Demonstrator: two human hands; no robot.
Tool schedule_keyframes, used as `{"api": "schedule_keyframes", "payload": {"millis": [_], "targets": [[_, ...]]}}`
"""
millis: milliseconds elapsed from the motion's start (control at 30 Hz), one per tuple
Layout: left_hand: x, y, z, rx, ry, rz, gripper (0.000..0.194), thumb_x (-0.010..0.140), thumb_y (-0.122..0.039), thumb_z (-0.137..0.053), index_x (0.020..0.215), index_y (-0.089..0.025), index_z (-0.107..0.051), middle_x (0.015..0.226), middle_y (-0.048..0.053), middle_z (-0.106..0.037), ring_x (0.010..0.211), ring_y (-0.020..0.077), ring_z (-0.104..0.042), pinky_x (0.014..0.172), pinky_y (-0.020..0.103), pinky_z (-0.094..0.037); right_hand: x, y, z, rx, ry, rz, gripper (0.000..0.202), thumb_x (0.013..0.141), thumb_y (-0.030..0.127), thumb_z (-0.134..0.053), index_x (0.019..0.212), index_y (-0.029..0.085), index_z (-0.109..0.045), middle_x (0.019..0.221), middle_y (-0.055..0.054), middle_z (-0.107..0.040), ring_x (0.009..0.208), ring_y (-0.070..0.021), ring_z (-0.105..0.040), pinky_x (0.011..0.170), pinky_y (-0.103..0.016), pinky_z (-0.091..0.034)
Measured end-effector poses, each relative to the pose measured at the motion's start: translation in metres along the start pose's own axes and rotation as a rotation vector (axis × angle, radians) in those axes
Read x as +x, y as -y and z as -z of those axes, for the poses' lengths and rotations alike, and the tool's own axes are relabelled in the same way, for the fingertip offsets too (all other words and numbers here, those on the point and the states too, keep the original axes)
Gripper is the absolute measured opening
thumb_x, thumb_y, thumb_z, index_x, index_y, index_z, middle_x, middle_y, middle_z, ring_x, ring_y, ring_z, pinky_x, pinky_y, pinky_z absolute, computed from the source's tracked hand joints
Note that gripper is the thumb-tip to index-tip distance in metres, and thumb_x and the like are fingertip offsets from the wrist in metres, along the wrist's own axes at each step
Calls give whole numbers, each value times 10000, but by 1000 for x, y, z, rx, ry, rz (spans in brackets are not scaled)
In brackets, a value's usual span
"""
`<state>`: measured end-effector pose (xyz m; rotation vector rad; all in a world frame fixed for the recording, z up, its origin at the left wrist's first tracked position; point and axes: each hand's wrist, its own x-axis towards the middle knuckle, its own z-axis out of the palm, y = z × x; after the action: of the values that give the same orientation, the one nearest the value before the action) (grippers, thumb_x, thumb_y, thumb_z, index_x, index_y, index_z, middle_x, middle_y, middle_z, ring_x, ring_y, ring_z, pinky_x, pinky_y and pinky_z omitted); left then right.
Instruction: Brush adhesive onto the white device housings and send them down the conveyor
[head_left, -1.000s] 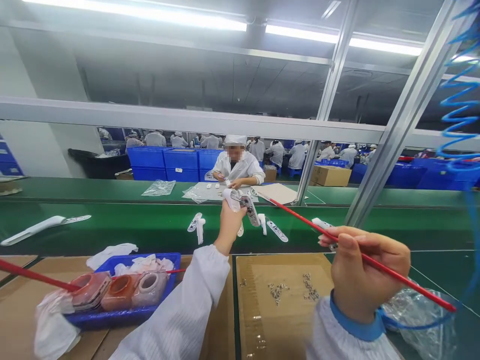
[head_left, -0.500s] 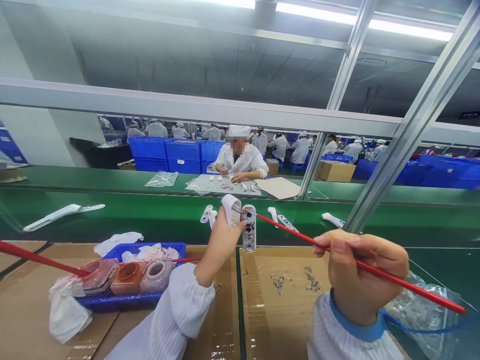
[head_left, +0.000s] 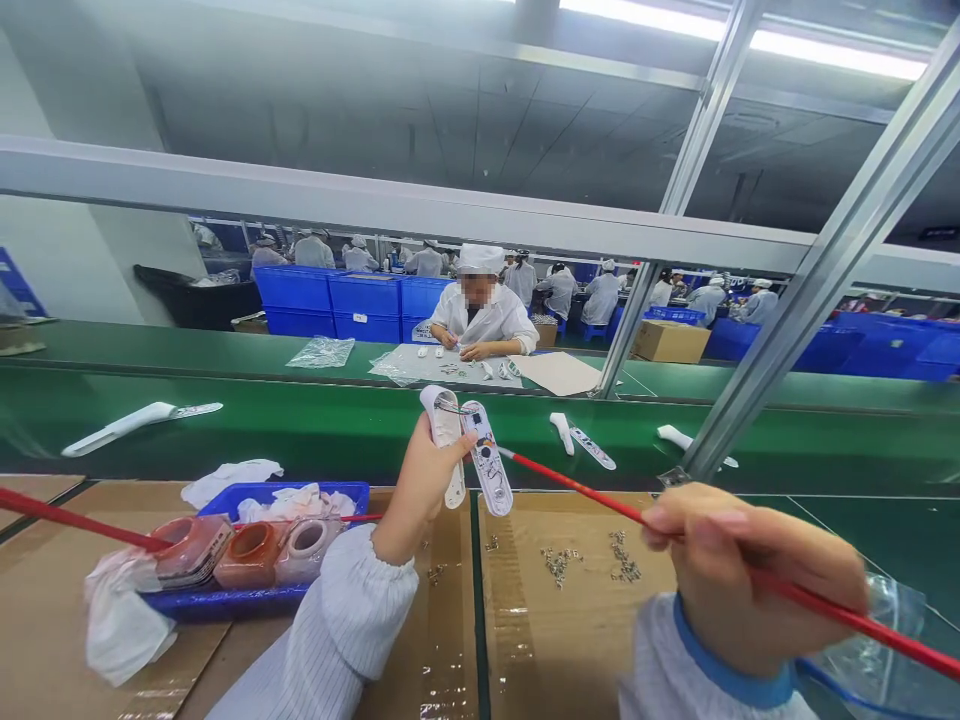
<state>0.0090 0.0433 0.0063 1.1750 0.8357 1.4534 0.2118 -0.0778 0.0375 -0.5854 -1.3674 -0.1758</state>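
Observation:
My left hand (head_left: 421, 480) is closed around an opened white plastic device housing (head_left: 445, 425), its two halves side by side. The right half is a strip carrying a circuit board (head_left: 489, 462), and thin wires run between the halves at the top. My left thumb presses on the board's edge. In my right hand (head_left: 757, 570) is a long thin brush (head_left: 577, 487) with a red handle, pinched between the fingers. Its pale tip lies just right of the circuit board; whether it touches cannot be made out.
A blue tray (head_left: 247, 600) at left holds small jars (head_left: 251, 553) and crumpled tissue (head_left: 300, 503). Small metal parts (head_left: 559, 565) lie on the cardboard (head_left: 585, 650). Opened housings (head_left: 561, 433) rest on the green conveyor (head_left: 285, 425). A metal post (head_left: 810, 270) rises at right; a co-worker (head_left: 484, 310) sits opposite.
My left hand has turned the housing, so its inside and the board face me more and tilt. The brush tip has drawn off the board's top, and my right hand has shifted right and down.

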Motion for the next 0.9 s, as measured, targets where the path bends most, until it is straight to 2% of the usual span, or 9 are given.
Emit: {"api": "schedule_keyframes", "payload": {"millis": [167,300,500,567,700,733,800,867,900], "targets": [[0,-1,0,-61,-31,5,476,653,-294,-764,1039,-197,-502,984,65,-625,825,200,-630,667,299,-524,-4,2,-11,44,141,4,197,786,26,-577,897,181,-623,701,2,-649,574,-123,-613,471,-248,-512],[-1,-1,1,-68,-21,3,483,657,-296,-759,1050,-196,-497,1003,75,-630,834,215,-635,692,340,-538,-1,2,-12,75,233,2,298,783,-10,-546,982,207,-591,727,9,-650,599,-112,-612,492,-231,-516],[1,7,4,43,-57,-36,478,662,-305,-752,1064,-201,-515,1028,78,-635,860,222,-634,680,319,-525,-2,-1,-9,74,330,-63,221,821,33,-526,935,209,-596,690,15,-643,550,-99,-601,464,-203,-502],[1,9,4,31,-52,-17,487,654,-308,-758,1063,-202,-516,1029,76,-638,864,223,-634,689,327,-525,-1,0,-4,103,320,-88,227,830,37,-524,951,214,-601,675,23,-644,510,-92,-586,436,-197,-486],[3,8,1,-99,-63,44,498,625,-277,-779,1041,-186,-521,1040,82,-638,849,213,-637,687,327,-532,21,7,14,41,96,-27,168,862,144,-543,996,224,-606,669,18,-634,521,-109,-575,476,-232,-471],[4,6,0,-134,-88,46,492,616,-254,-784,1028,-181,-527,1040,82,-638,844,207,-637,685,319,-534,30,7,20,-22,81,-27,130,881,195,-528,979,220,-609,658,17,-616,529,-111,-565,503,-242,-463],[5,2,0,-190,-158,43,470,612,-205,-784,1011,-174,-538,1043,82,-639,845,198,-637,679,303,-537,47,2,27,-245,214,-92,158,916,267,-464,912,201,-607,637,12,-578,549,-115,-543,543,-251,-441],[6,-1,1,-223,-215,39,443,627,-172,-773,1009,-174,-550,1048,80,-642,859,194,-638,672,285,-539,54,-14,28,-572,577,-225,221,934,254,-395,868,184,-594,659,-6,-586,596,-125,-549,571,-249,-423],[6,-2,1,-242,-224,42,428,640,-160,-764,1014,-177,-556,1052,78,-644,868,192,-638,673,279,-540,52,-26,25,-738,826,-291,229,930,225,-379,873,171,-594,704,-28,-613,636,-139,-565,595,-256,-421]]}}
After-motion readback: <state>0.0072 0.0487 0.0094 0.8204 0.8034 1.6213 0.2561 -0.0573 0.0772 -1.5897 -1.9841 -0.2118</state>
